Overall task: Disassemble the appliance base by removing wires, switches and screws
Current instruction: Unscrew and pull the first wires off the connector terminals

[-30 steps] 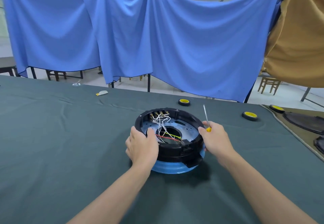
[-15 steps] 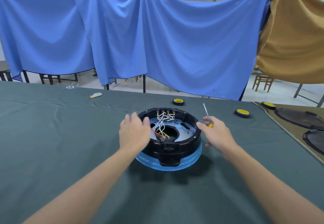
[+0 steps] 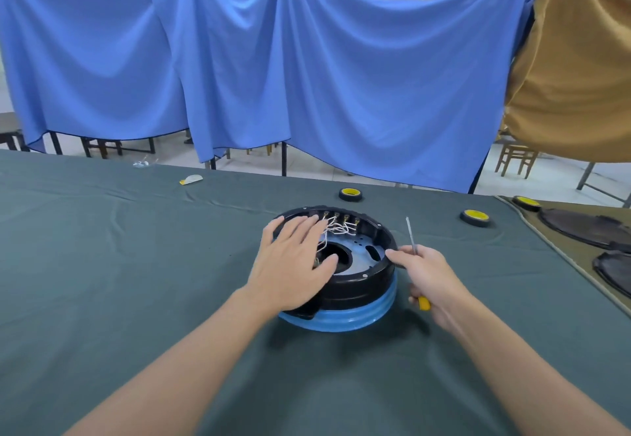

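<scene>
Head view: two bare forearms reached in from the near edge over a table draped in dark green cloth [image 3: 136, 265]. The round appliance base with a black plastic body on a blue ribbed ring [image 3: 358, 287] sat at the middle of the table, its open side up. The left hand [image 3: 293, 265] lay over the base's left half with its fingers straight and spread, holding nothing; its fingertips reached the far rim and its thumb lay by the central hole. The right hand [image 3: 430, 275], just right of the base, had its fingers curled round the slim screwdriver with a yellow handle and thin metal shaft [image 3: 411, 236], the shaft pointing up and away, while the index finger stretched out to the base's right rim. Thin white wires [image 3: 336, 229] tangled inside toward a row of terminals on the far wall. Beyond lay two small black wheels with yellow hubs [image 3: 350, 194] [image 3: 474, 217]. Blue fabric sheets [image 3: 307, 77] hung behind the table.
</scene>
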Tool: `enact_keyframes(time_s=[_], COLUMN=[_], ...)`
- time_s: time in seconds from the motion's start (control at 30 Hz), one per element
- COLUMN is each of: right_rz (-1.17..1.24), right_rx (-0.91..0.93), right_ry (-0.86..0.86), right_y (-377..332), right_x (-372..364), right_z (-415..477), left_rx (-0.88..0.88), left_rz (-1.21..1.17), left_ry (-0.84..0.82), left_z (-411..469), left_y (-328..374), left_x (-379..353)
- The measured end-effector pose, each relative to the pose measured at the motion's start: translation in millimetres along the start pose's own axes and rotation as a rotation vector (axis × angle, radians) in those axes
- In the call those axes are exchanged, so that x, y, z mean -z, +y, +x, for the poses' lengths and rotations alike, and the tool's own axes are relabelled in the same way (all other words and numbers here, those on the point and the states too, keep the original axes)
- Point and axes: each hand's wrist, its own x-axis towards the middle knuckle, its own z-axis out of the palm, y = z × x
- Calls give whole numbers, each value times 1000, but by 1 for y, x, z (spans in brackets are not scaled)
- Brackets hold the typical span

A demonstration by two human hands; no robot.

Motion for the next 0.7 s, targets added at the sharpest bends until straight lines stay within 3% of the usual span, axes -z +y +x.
enact_keyframes(time_s=[0.27, 0.4, 0.53, 0.7], right_rz=[-202, -127, -117, 28], right_rx=[49, 84, 125, 80], right_ry=[-14, 46, 47, 52], right_y=[-1, -13, -13, -2], right_x=[6, 0, -9, -21], right_z=[-7, 14, 27, 20], left_rx=[-223, -302, -422, -322], left_rz=[5, -11, 30, -24], left_ry=[17, -65, 6, -101], left_z=[3, 8, 1, -3], left_y=[-27, -1, 35, 43], left_x=[17, 29, 29, 17])
